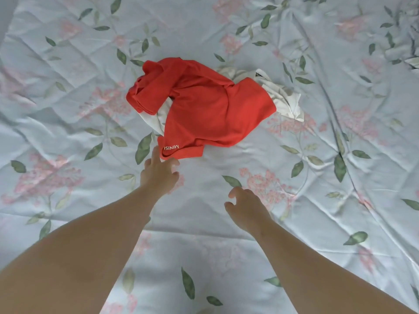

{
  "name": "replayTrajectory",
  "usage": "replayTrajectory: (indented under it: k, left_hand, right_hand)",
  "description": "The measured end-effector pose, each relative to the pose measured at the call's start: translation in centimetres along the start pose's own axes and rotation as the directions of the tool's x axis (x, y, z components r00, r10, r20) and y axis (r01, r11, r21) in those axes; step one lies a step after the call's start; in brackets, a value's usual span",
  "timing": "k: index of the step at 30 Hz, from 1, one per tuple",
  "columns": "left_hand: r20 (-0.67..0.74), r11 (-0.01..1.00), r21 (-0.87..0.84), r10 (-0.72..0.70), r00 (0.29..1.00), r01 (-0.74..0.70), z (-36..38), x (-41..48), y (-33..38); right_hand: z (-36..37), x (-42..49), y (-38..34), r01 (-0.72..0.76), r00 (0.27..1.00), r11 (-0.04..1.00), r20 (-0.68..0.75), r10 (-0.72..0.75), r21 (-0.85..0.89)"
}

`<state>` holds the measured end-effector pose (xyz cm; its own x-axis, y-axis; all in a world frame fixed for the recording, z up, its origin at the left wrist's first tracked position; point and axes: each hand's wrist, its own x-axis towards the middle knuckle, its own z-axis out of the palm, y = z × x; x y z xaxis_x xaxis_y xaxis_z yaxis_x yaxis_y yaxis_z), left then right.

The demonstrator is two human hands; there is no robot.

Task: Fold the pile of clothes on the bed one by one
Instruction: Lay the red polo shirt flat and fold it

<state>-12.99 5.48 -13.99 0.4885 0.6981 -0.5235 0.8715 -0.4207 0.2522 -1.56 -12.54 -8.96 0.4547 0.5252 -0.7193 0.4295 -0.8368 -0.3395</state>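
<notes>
Two bare hands reaching toward a small pile of clothes on a floral bed.

The left hand (158,172) is nearing the soft, crumpled red cotton shirt (204,109) mid-bed; the right hand (246,208) is hovering, both loosely spread, empty. The near hem looks easiest to pinch.

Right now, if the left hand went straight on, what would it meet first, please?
The left hand would probably first meet the near, lettered hem of the red garment; its height above the bed is unclear.

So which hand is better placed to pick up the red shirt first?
Left. The left hand is at the near hem of the red shirt, fingers at its edge. The right hand is farther back over the bedspread, away from the shirt. Both hold nothing.
</notes>
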Motion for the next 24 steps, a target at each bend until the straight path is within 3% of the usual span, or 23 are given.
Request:
replayTrajectory:
  k: [3,7,11,17,20,24]
  left_hand:
    - [0.119,0.993,-0.102,-0.041,0.992,0.053,0.0,2.5,-0.1]
    - [0.251,0.922,-0.368,-0.029,0.968,0.123,-1.1,3.7,0.9]
    - [0.159,0.951,-0.300,-0.022,0.987,0.070,-2.9,2.7,0.7]
    - [-0.080,0.921,-0.382,0.052,0.995,-0.079,-6.4,-2.6,3.2]
    - [-0.215,0.843,-0.518,0.040,0.976,-0.148,-8.8,-7.0,6.5]
    - [-0.307,0.650,-0.721,0.013,0.952,-0.242,-11.5,-13.6,11.0]
  right_hand:
    - [0.5,0.8,0.0,-0.008,1.000,1.000,0.017,0.008,0.010]
    - [0.4,0.8,-0.3,0.018,1.000,0.996,-0.010,-0.017,0.086]
    - [-0.2,-0.2,-0.8,0.056,0.998,0.989,-0.034,-0.052,0.136]
    - [-2.4,-3.7,-0.3,0.141,0.987,0.971,-0.099,-0.124,0.191]
    - [-4.9,-6.5,0.8,0.207,0.971,0.955,-0.167,-0.173,0.211]
    - [-8.2,-10.8,3.3,0.295,0.943,0.924,-0.227,-0.242,0.243]
